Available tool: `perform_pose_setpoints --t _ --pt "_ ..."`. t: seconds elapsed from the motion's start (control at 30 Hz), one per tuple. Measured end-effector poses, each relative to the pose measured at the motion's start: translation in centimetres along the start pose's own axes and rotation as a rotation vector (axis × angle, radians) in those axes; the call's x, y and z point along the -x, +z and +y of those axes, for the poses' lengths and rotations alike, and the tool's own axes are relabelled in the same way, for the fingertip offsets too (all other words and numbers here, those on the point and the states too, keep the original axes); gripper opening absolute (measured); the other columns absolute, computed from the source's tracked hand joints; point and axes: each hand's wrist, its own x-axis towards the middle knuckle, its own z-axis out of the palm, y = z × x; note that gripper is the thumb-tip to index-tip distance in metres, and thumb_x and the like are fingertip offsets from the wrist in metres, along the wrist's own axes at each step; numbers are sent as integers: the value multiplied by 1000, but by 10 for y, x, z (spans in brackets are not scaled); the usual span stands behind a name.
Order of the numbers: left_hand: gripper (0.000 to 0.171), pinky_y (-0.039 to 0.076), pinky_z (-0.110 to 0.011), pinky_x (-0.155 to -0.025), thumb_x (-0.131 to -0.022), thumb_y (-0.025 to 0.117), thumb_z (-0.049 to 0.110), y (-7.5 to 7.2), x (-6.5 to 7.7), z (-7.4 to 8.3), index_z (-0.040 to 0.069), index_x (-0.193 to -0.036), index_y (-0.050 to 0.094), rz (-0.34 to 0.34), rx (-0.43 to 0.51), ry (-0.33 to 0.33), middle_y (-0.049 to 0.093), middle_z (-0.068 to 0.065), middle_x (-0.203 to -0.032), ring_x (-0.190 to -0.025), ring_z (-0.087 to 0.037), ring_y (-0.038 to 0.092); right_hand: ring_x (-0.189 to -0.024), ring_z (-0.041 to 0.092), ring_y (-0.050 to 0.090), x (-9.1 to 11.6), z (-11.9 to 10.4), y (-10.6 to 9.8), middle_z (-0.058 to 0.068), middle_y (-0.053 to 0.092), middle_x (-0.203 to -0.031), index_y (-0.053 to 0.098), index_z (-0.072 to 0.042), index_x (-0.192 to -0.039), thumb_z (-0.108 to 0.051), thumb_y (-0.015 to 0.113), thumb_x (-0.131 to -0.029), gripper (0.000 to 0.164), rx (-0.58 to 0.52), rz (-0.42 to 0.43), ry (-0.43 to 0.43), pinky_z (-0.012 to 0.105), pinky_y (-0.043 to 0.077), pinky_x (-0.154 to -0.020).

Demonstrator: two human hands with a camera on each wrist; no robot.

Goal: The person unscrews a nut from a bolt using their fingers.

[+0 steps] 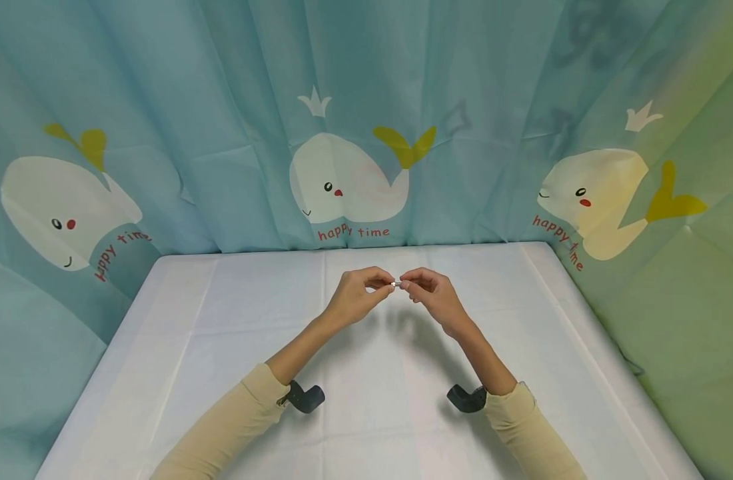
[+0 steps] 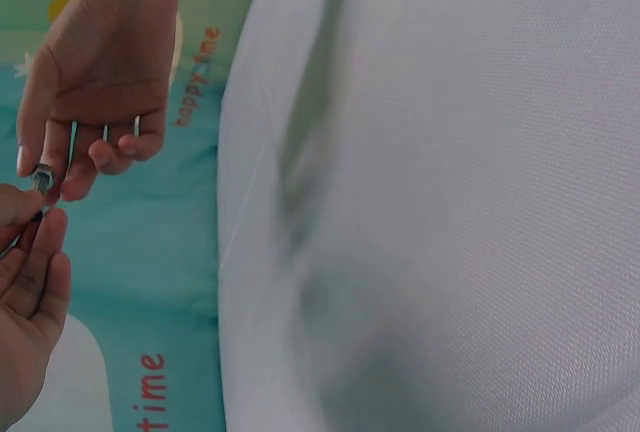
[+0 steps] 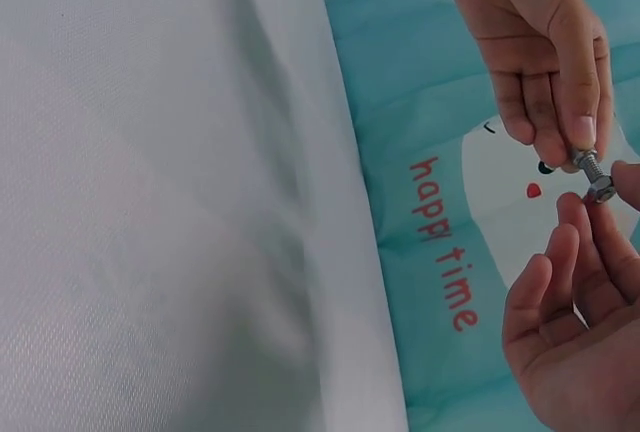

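A small metal bolt (image 3: 592, 170) with a threaded shank spans the gap between both hands, held above the far part of the table. My left hand (image 1: 356, 295) pinches one end between thumb and fingertips. A wider ring-like metal part shows there in the right wrist view, partly covered by the fingers, so its kind is unclear. At the other end, my right hand (image 1: 436, 297) pinches the hexagonal end (image 3: 602, 189) between thumb and fingers. The left wrist view also shows the hexagonal end (image 2: 43, 176) by the right fingertips. The other fingers of both hands are loosely bent.
A white-covered table (image 1: 234, 373) lies below the hands, with their shadows on it. Behind it hangs a blue-green curtain (image 1: 222, 133) with whale prints, continuing along both sides. Dark curved camera mounts (image 1: 306, 398) stick out inward from both wrists.
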Motion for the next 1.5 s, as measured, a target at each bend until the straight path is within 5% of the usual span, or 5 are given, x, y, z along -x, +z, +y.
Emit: perform_pose_setpoints --t 0.27,0.73,0.97,1.33,1.5 --pt "8 56 -28 -76 -90 73 3 -1 1 1 3 -98 74 -1 17 -9 74 -4 -93 -85 -16 71 -79 20 60 0 1 0 8 67 -95 68 3 -112 -10 70 -94 22 11 3 -4 29 49 -70" --pt "9 57 -30 -76 -90 74 5 -1 2 -1 4 -99 74 -2 11 -34 74 -3 -93 -85 -17 72 -71 16 59 0 -2 1 22 64 -89 66 5 -117 1 70 -91 26 10 -5 0 26 47 -65" --pt "8 56 -29 -76 -90 74 5 -1 1 -1 4 -99 74 0 10 -40 74 -3 -93 -85 -15 71 -88 25 63 -2 1 0 15 67 -112 65 3 -122 -9 69 -95 29 30 -7 -33 31 52 -76" --pt "8 56 -28 -76 -90 73 5 -1 1 -1 5 -98 74 -2 5 -52 74 -1 -92 -85 -14 71 -90 18 64 -3 -3 -1 11 69 -101 66 8 -117 -3 65 -96 24 60 -11 34 43 53 -84" --pt "7 56 -29 -75 -90 74 5 -1 1 -1 5 -97 74 8 9 -52 74 -1 -91 -84 -14 71 -86 24 63 -3 0 -1 15 68 -105 67 6 -116 -2 69 -93 24 45 -17 2 31 52 -75"
